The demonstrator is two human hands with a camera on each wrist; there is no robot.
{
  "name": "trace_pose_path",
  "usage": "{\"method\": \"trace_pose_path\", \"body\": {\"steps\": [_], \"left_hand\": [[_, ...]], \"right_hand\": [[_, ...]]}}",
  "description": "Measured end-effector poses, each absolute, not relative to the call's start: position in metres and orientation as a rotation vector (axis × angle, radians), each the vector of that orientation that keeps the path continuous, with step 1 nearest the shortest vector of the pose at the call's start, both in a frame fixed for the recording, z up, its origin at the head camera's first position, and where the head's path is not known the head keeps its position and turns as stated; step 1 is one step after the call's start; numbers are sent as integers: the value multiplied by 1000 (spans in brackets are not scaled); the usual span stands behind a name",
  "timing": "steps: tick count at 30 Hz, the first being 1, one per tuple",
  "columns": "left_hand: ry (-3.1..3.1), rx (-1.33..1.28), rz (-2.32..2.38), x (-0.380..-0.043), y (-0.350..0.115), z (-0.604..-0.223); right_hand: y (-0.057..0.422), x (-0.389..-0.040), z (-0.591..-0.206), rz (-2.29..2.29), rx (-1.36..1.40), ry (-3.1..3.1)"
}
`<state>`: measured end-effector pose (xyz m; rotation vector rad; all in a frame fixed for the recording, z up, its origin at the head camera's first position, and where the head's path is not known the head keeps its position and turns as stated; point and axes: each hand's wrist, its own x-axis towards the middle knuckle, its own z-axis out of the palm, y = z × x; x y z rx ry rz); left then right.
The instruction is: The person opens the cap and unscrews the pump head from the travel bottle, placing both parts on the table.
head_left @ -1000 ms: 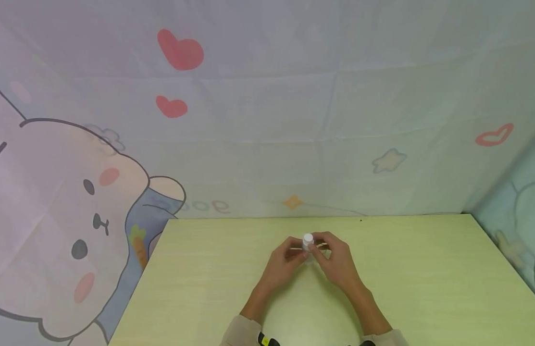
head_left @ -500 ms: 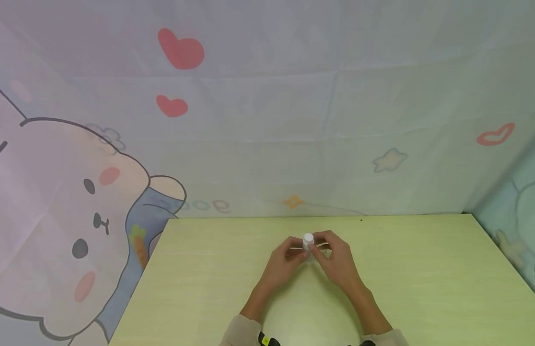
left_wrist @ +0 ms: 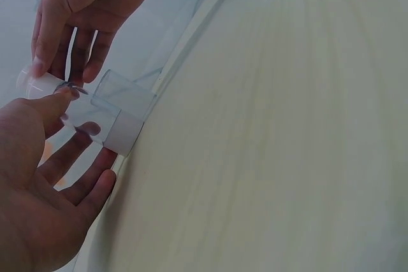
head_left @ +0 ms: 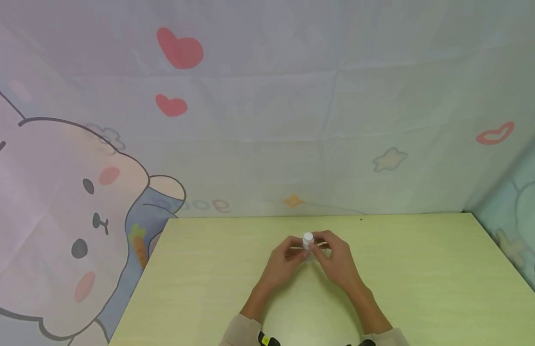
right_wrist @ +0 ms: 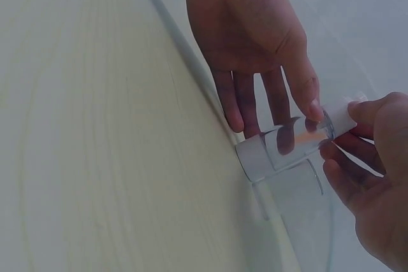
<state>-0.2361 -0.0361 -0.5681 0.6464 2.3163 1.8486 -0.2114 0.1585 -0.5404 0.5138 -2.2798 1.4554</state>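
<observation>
A small clear bottle (right_wrist: 290,146) with a white lower band stands upright on the table between both hands. Its white cap (head_left: 308,238) points up. My left hand (head_left: 281,264) holds the clear body, thumb on one side and fingers on the other. With thumb and fingertips, my right hand (head_left: 336,259) pinches the cap at the top. Close beside the bottle's lower part is a clear cup-shaped piece (left_wrist: 121,92), partly overlapped by the bottle in the left wrist view.
The pale wood table (head_left: 198,278) spreads to both sides of the arms. Behind its far edge hangs a printed cloth (head_left: 258,120) with hearts and a cartoon rabbit. A small dark speck (head_left: 361,219) lies near the far edge.
</observation>
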Motion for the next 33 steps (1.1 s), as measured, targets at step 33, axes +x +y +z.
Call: {"method": "trace_pose_path", "body": {"steps": [33], "left_hand": [[2337, 650, 1862, -238, -37, -572]], "right_hand": [[156, -211, -542, 1446, 483, -2294]]}}
